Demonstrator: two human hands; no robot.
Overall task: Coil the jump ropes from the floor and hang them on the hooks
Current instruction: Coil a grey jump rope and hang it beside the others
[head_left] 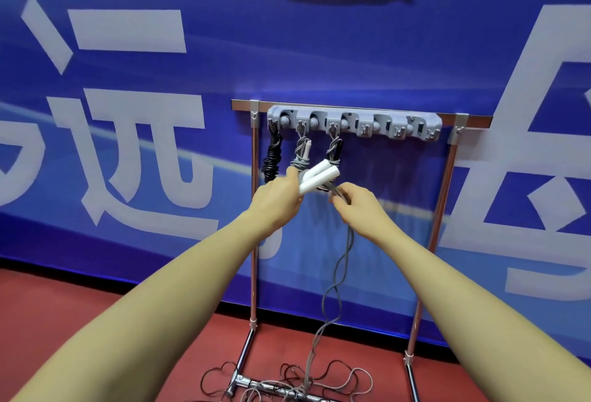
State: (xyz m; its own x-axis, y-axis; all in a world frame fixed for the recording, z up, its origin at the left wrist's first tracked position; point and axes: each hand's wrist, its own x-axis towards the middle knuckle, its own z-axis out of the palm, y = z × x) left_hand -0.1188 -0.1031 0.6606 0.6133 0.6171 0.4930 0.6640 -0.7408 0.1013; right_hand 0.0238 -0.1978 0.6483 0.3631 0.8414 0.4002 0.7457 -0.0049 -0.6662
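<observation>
A chrome rack [255,242] is carrying a grey hook strip [353,125] with three coiled ropes hanging. The left hand [278,198] is gripping two white handles [316,179]; the right hand [355,202] is pinching the grey cord [343,261], which is trailing into a tangled pile on the red floor [287,382]. Pulling could be snagging it on the rack's foot.

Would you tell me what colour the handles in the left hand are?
White; the handles gripped by the left hand show clearly in the head view.
</observation>
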